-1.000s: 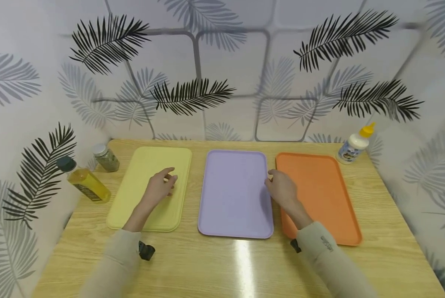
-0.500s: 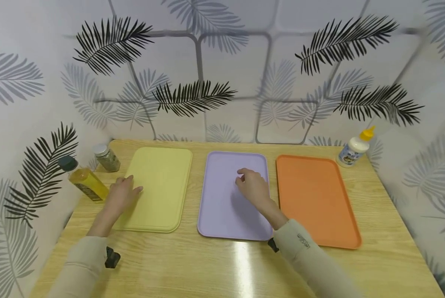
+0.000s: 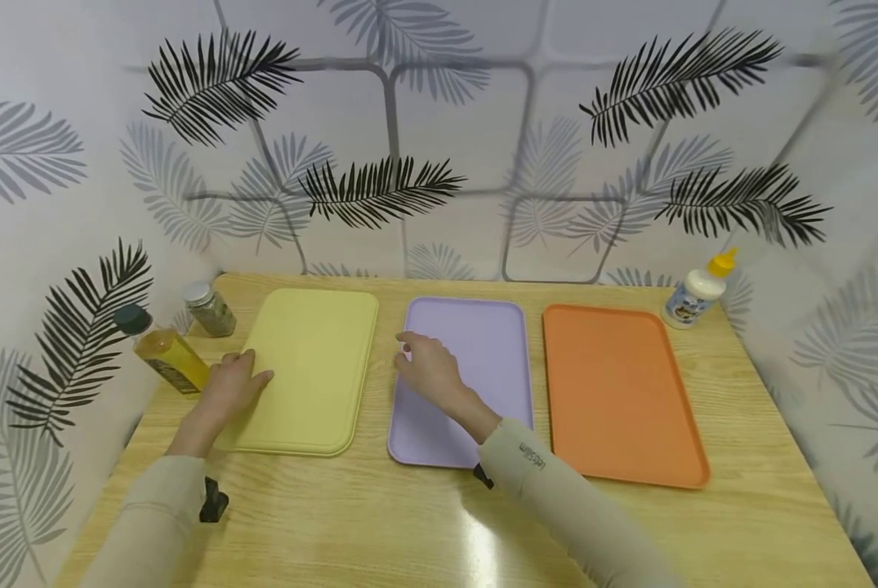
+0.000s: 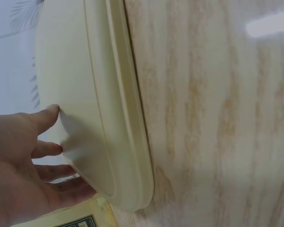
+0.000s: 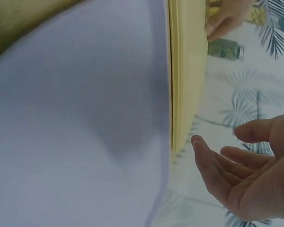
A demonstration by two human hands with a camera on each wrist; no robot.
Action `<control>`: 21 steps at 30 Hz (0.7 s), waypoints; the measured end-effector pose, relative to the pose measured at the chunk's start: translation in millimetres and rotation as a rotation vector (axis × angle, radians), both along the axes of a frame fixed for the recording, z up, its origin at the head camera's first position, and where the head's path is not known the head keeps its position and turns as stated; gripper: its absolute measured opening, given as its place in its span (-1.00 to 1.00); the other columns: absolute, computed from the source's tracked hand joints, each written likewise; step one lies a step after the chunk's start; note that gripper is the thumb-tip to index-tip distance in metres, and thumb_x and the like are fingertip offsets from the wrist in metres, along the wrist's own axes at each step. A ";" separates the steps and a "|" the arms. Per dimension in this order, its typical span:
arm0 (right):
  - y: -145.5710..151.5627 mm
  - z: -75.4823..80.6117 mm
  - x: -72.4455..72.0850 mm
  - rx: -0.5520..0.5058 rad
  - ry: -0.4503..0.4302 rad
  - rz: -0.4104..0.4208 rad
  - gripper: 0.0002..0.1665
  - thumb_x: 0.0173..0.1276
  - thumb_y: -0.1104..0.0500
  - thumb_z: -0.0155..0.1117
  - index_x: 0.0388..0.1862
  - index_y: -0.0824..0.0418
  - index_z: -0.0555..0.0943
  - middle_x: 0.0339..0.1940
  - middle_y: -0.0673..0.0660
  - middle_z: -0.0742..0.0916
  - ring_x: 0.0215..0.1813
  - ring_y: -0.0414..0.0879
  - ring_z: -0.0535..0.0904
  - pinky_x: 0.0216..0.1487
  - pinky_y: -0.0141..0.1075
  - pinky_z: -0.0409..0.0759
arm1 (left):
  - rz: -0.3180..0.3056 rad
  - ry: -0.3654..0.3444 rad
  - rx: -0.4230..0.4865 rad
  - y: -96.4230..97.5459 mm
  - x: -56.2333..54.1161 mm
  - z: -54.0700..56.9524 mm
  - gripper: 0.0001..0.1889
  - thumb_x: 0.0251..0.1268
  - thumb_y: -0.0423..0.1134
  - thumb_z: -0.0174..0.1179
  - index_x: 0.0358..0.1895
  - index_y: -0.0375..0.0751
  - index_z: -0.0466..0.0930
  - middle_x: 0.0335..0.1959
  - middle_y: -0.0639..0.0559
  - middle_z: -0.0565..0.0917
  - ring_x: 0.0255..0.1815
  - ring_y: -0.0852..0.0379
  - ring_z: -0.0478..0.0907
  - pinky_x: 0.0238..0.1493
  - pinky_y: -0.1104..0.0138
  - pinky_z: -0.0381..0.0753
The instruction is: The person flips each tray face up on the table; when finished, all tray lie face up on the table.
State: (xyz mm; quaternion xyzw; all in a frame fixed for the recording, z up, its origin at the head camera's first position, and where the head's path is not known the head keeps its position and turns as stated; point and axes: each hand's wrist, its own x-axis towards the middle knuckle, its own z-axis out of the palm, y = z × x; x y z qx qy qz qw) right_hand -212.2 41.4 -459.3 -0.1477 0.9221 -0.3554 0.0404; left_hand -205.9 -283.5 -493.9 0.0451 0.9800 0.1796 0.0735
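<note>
A yellow tray (image 3: 314, 359) lies on the table at left, a layered edge showing along its side in the right wrist view. At its left edge rests my left hand (image 3: 227, 390); in the left wrist view the thumb (image 4: 49, 115) reaches to the tray's surface and the other fingers, loosely bent, touch along the edge. Above the left part of a purple tray (image 3: 483, 351) hovers my right hand (image 3: 431, 371). Its fingers are loosely curved and hold nothing, with thumb and index finger apart in the right wrist view.
An orange tray (image 3: 615, 392) lies at right, with a white glue bottle (image 3: 694, 296) behind its far right corner. Beside the left hand stand a bottle of yellow liquid (image 3: 172, 359) and a small glass jar (image 3: 211, 310). Patterned walls border the table.
My right hand has travelled left, from the orange tray's side across the purple tray. My left hand moved left from over the yellow tray to its left edge and rests there. The trays have stayed put.
</note>
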 end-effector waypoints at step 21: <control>-62.0 -30.7 -14.9 0.106 -0.089 0.097 -0.45 0.43 0.20 0.09 0.36 0.34 0.37 0.02 0.25 0.68 0.04 0.07 0.61 -0.24 -0.20 0.65 | -0.021 -0.052 -0.028 -4.2 -20.4 3.7 -0.30 0.46 -0.10 0.03 0.28 -0.78 0.11 0.18 -0.72 0.27 0.16 -0.64 0.21 0.21 -0.30 0.21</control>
